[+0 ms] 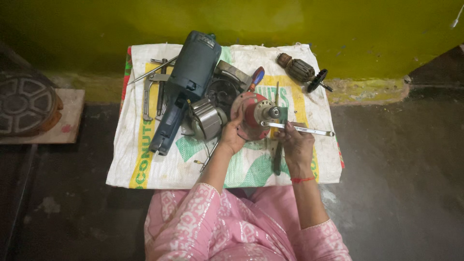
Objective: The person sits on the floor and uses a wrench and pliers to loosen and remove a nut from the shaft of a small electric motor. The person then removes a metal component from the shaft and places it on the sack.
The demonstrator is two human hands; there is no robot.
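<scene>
**Two hands on a red housing**

Two hands work mid-sack: the left hand (232, 137) is cupped around the red motor housing (251, 115), held over the woven sack (159, 164); the right hand (296, 145) is closed on a silver spanner (302, 129) set at the housing's hub.

A round red motor housing (251, 115), tipped on edge with its metal shaft end facing up, sits near the table's middle. A slim silver wrench (298, 128) lies level across it, reaching toward the right edge.
</scene>
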